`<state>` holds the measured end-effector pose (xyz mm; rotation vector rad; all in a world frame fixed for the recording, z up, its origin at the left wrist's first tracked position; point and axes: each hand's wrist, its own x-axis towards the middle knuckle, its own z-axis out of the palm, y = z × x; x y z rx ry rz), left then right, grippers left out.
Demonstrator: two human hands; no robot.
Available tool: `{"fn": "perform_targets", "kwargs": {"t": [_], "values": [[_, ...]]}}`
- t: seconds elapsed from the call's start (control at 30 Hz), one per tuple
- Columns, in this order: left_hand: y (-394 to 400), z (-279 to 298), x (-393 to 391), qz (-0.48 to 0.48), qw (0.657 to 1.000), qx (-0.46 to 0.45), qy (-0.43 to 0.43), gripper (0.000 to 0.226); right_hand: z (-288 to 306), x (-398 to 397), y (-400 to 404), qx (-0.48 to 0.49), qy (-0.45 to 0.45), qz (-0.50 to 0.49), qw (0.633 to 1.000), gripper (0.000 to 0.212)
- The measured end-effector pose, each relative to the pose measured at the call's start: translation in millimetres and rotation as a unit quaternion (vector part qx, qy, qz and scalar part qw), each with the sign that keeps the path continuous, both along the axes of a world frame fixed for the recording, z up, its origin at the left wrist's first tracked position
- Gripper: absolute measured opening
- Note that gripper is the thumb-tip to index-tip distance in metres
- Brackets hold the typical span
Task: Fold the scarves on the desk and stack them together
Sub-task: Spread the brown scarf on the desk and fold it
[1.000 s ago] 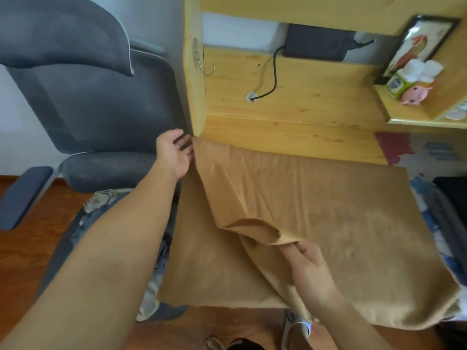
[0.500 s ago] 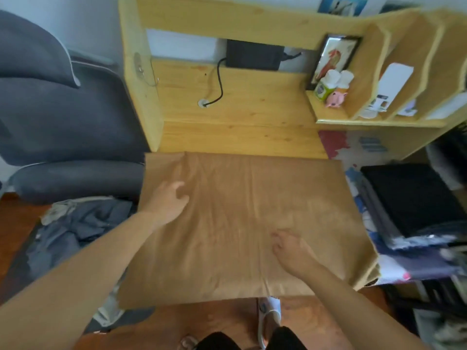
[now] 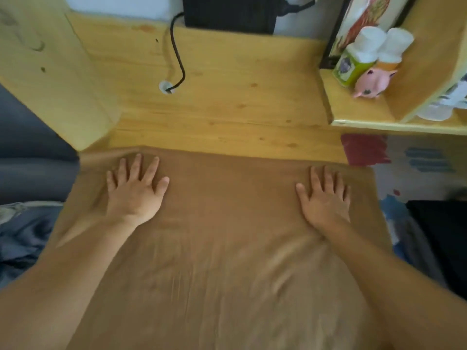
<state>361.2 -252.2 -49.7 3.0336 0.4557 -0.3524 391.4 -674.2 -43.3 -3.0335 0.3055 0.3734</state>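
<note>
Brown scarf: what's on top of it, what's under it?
On the brown scarf: left hand and right hand, flat, fingers straight. Under it: the wooden desk shows only beyond its far edge; the rest is covered.

Domestic study nook or bedroom desk — pine desk (image 3: 227, 97) with built-in shelf (image 3: 366, 114), framed picture (image 3: 358, 18), pink pig figurine (image 3: 374, 80), two small bottles (image 3: 358, 54), cable (image 3: 178, 59) through grommet, grey chair (image 3: 30, 152) alongside.

Soft even light, motion blur, warped edges
</note>
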Motion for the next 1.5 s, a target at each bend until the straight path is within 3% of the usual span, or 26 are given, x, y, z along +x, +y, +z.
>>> {"fn": "perform_targets", "kwargs": {"t": [0.17,0.27,0.33,0.43,0.57,0.63,0.73,0.8,0.87,0.93,1.0,1.13,1.2,1.27,1.33,1.43,1.5], "values": [[-20,-6,69,0.011,1.000,-0.011,-0.010,0.070,-3,86,-24,0.003,-0.012,0.027,1.000,0.073],[-30,4,81,0.017,0.999,-0.038,-0.017,0.069,12,94,-14,0.042,-0.081,0.053,0.994,0.068],[-48,18,53,-0.006,0.996,-0.039,-0.076,0.067,27,52,7,0.081,-0.149,0.092,0.981,0.060],[-80,36,-50,-0.092,0.983,-0.083,-0.135,0.062,38,-62,39,0.109,-0.129,0.174,0.970,0.056],[-83,35,-195,-0.205,0.975,-0.089,-0.001,0.067,30,-204,28,0.072,-0.093,0.220,0.968,0.053],[-60,27,-239,-0.230,0.969,-0.077,0.054,0.072,28,-250,4,0.050,-0.069,0.165,0.983,0.053],[-22,29,-269,-0.229,0.968,-0.059,0.088,0.078,31,-293,-38,0.024,-0.036,-0.002,0.999,0.057],[-15,40,-273,-0.200,0.971,-0.047,0.124,0.073,44,-302,-66,0.036,-0.005,-0.106,0.994,0.063],[-30,57,-270,-0.186,0.971,-0.024,0.148,0.069,60,-298,-83,0.053,0.016,-0.183,0.982,0.052],[-62,70,-265,-0.195,0.973,-0.039,0.115,0.066,67,-288,-89,0.087,-0.024,-0.194,0.977,0.044],[-93,70,-260,-0.197,0.975,-0.067,0.084,0.064,67,-272,-92,0.117,-0.054,-0.171,0.977,0.051],[-97,44,-262,-0.137,0.979,-0.061,0.135,0.065,56,-248,-97,0.083,0.051,-0.073,0.993,0.075],[-82,38,-272,-0.130,0.982,-0.049,0.130,0.068,51,-256,-98,0.097,0.040,-0.078,0.991,0.076],[-69,41,-284,-0.122,0.981,-0.044,0.146,0.070,54,-275,-97,0.187,-0.012,-0.139,0.973,0.071],[-64,46,-292,-0.115,0.979,-0.036,0.164,0.071,64,-293,-97,0.271,-0.056,-0.233,0.932,0.054],[-78,57,-289,-0.115,0.982,-0.027,0.150,0.067,68,-299,-103,0.275,-0.072,-0.324,0.902,0.029],[-101,64,-286,-0.152,0.981,-0.034,0.113,0.062,64,-296,-105,0.326,-0.044,-0.388,0.861,0.019]]}}
